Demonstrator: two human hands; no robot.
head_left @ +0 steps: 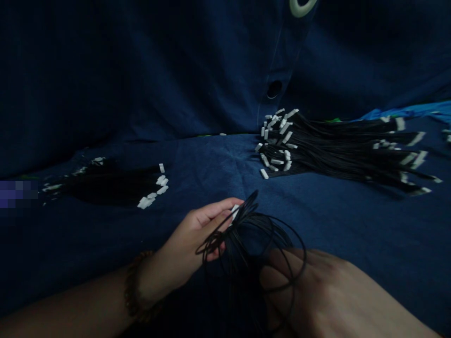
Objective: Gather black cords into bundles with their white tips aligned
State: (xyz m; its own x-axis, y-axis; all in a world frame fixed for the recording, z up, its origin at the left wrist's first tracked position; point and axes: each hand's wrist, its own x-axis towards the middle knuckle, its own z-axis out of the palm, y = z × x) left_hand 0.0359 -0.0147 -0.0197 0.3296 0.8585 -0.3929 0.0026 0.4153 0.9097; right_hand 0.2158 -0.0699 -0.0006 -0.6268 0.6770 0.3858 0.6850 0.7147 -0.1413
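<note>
Between the thumb and fingers of my left hand [200, 230] is a white connector [234, 214] on a cable with thin black wires. Black wires [278, 225] fan out from it in loose loops, curving to the right and down. My right hand [310, 291] is lower right, blurred, beside and partly behind the loops. Its fingertips are hidden, so whether it grips the wires does not show. A beaded bracelet [136, 286] sits on my left wrist.
A large bundle of black cables [331, 145] with white connectors lies on the blue cloth [211, 164] at the right. At the left lies a smaller cable bundle [109, 183]. Behind hangs a dark blue curtain [158, 70] with a ring [302, 10]. Bright blue material [405, 111] lies far right.
</note>
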